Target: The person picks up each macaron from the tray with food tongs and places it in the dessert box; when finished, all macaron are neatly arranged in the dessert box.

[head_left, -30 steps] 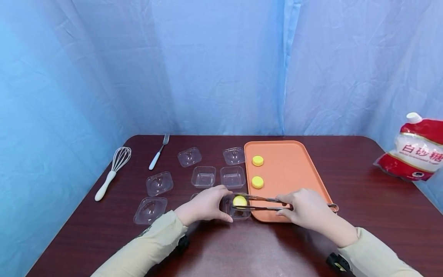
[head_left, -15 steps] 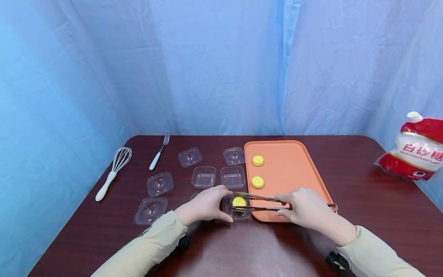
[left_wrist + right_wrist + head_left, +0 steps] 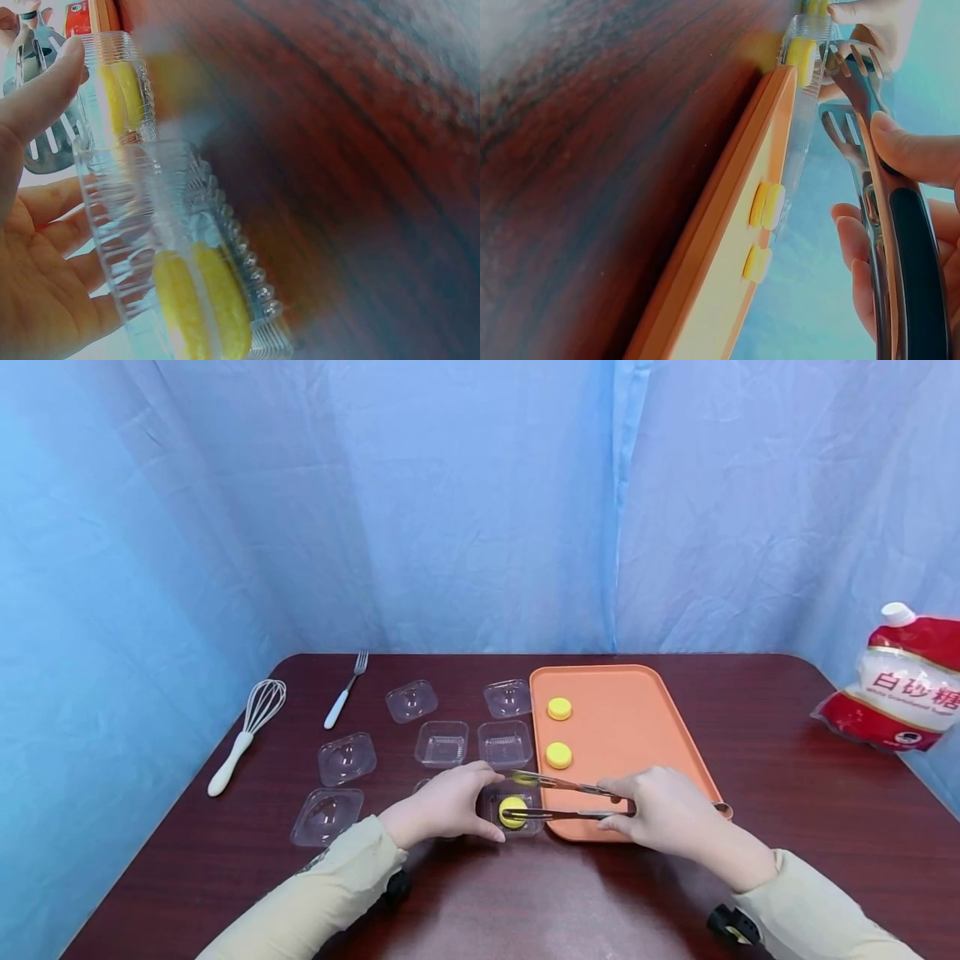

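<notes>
My left hand spans a clear plastic box at the front, thumb and fingers at its sides. In that box lies a yellow macaron. With my right hand I grip metal tongs; their slotted ends are spread, one over the macaron and the other toward the box's far side. The left wrist view shows another macaron in a nearer box, mostly hidden under my left hand in the head view. Two yellow macarons sit on the orange tray.
Behind my left hand stand two clear boxes. Several clear lids, including one lid, lie to the left and back. A whisk and a fork lie at left. A sugar bag is at far right.
The tong ends have spread apart and let go of the macaron, which has settled lower and nearer in the box. My left hand has stayed in place.
</notes>
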The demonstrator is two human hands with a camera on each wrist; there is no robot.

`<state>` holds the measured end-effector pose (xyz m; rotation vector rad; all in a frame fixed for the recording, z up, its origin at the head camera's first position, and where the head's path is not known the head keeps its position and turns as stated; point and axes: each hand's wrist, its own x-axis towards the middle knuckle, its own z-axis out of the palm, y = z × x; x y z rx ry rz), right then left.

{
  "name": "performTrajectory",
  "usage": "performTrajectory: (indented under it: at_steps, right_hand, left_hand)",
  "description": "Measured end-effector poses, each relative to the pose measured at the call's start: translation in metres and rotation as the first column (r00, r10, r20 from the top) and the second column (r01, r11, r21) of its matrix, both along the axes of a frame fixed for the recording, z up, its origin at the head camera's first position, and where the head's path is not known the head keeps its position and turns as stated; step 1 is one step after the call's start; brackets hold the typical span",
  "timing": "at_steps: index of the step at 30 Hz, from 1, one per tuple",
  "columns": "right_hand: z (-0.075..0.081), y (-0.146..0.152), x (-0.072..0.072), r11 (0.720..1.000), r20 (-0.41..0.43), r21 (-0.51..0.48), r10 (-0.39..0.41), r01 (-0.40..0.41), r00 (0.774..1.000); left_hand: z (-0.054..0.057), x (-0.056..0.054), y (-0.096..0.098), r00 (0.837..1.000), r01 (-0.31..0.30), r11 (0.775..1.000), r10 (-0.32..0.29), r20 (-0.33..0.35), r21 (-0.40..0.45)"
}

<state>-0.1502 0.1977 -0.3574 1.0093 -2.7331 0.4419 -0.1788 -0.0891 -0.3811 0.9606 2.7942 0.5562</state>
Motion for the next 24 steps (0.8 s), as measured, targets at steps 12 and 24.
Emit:
performTrajectory:
  at_steps: [12, 24]
  right_hand:
    - [0.001, 0.008, -0.001, 0.994, 0.041, -0.108, -0.019, 0.023, 0.999]
    - [-0.001, 0.024, -0.008, 0.979, -0.025, -0.140, -0.153, 0.148, 0.988]
  left_hand:
    - [0.002, 0.001, 0.000, 1.000, 0.011, 1.000, -0.011, -0.008, -0.006]
    - [0.002, 0.001, 0.000, 1.000, 0.019, 0.999, -0.020, -0.021, -0.042]
